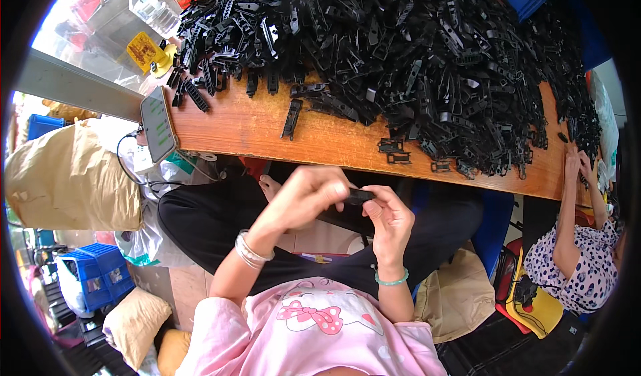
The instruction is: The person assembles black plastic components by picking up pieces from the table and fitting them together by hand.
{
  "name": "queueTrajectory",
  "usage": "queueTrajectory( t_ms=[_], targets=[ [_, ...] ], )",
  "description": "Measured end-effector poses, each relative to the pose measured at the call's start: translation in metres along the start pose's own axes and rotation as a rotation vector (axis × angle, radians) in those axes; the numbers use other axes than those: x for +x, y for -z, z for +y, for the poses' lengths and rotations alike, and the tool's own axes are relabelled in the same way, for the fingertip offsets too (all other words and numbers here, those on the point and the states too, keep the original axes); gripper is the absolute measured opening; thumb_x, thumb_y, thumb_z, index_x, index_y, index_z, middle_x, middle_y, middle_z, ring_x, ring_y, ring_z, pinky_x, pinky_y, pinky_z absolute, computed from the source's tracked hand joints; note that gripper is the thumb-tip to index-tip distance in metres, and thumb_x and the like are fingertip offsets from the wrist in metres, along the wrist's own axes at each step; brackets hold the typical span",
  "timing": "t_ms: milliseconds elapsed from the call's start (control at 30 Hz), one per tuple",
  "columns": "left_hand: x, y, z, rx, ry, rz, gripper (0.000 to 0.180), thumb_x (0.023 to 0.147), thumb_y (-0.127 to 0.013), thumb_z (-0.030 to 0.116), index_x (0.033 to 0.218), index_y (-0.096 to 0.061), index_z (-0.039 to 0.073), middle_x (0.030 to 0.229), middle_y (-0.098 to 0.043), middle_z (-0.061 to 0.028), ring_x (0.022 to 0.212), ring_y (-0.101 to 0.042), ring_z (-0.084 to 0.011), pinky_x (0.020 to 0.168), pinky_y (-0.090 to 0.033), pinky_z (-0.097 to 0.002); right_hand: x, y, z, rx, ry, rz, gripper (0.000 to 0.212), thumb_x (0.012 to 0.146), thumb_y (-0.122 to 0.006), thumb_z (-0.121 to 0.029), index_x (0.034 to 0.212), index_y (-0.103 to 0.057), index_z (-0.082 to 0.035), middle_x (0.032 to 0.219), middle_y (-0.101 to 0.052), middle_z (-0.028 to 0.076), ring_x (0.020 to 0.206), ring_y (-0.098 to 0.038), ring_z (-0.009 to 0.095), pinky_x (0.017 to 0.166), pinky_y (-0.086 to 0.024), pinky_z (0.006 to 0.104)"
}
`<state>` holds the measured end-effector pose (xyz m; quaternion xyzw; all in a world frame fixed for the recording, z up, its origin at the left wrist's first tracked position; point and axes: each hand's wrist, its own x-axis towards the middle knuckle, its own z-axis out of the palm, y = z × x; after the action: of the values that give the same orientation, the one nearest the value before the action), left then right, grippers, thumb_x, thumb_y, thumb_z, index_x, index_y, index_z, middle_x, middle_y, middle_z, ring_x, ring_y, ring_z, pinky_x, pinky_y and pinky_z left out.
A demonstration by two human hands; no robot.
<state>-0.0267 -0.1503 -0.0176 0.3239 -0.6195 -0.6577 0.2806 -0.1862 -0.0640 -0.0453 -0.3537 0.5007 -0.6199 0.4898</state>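
Above my lap, just off the table's front edge, both hands meet around a small black plastic part (pixel 360 196). My left hand (pixel 319 194), with pale bangles at the wrist, is closed on the part's left end and slightly blurred. My right hand (pixel 388 214), with a green bead bracelet, pinches the other end between thumb and fingertips. The fingers hide much of the part, so its exact kind does not show. A large pile of similar black plastic parts (pixel 400 49) covers most of the wooden table (pixel 234 132); one lone piece (pixel 292 118) lies nearer me.
A phone-like device (pixel 158 124) with a cable leans at the table's left corner. Beyond it stand a yellow holder (pixel 146 53) and a clear bottle (pixel 150 8). Blue crates (pixel 100 276) and brown sacks (pixel 73 176) sit at left. A co-worker (pixel 574 256) handles parts at right.
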Motion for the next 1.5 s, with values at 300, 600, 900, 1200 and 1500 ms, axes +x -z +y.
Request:
queueTrajectory(
  t_ms=[300,600,900,1200,1500],
  targets=[
    [0.062,0.099,-0.025,1.296,-0.225,0.914,0.023,0.083,-0.065,0.020,0.088,-0.052,0.003,0.077,-0.059,-0.0146,0.069,-0.060,-0.0336,0.061,-0.047,-0.0402,-0.004,0.003,0.005,0.108,-0.111,-0.042,0.018,0.087,-0.063,0.000,0.103,-0.062,0.007,0.089,-0.062,0.008,0.076,-0.065,0.015,0.058,-0.045,0.0204],
    [-0.023,0.023,0.007,0.153,0.163,0.427,0.030,0.093,-0.049,0.008,0.119,-0.060,-0.003,0.068,-0.049,0.0034,0.052,-0.039,-0.0022,0.047,-0.032,-0.0168,0.014,-0.004,-0.001,0.006,0.066,-0.159,0.019,0.084,-0.063,0.004,0.102,-0.063,0.007,0.096,-0.059,0.012,0.077,-0.066,0.018,0.069,-0.056,0.0250],
    [-0.035,0.000,0.015,0.386,0.043,0.134,0.042,0.079,-0.070,0.008,0.116,-0.057,-0.006,0.087,-0.068,-0.0146,0.065,-0.065,-0.0145,0.058,-0.050,-0.0245,0.007,-0.001,-0.004,-0.344,0.165,-0.171,0.029,0.078,-0.071,-0.005,0.105,-0.064,0.003,0.093,-0.063,0.013,0.078,-0.063,0.019,0.068,-0.052,0.0268],
    [-0.037,-0.008,0.011,0.326,-0.063,0.166,0.035,0.074,-0.074,0.008,0.105,-0.063,-0.005,0.078,-0.069,-0.0112,0.062,-0.065,-0.0099,0.053,-0.046,-0.0198,0.012,-0.003,-0.004,-0.398,0.308,-0.128,0.021,0.077,-0.068,0.001,0.098,-0.062,0.003,0.088,-0.062,0.010,0.072,-0.060,0.018,0.066,-0.049,0.0266],
    [-0.025,0.040,0.001,0.341,0.048,0.195,0.025,0.079,-0.071,0.013,0.096,-0.065,-0.004,0.077,-0.065,-0.0116,0.069,-0.064,-0.0158,0.062,-0.050,-0.0287,0.007,0.010,0.004,-0.371,0.010,-0.300,0.021,0.082,-0.063,0.006,0.103,-0.066,0.004,0.092,-0.061,0.009,0.073,-0.062,0.013,0.062,-0.050,0.0219]
  ],
)
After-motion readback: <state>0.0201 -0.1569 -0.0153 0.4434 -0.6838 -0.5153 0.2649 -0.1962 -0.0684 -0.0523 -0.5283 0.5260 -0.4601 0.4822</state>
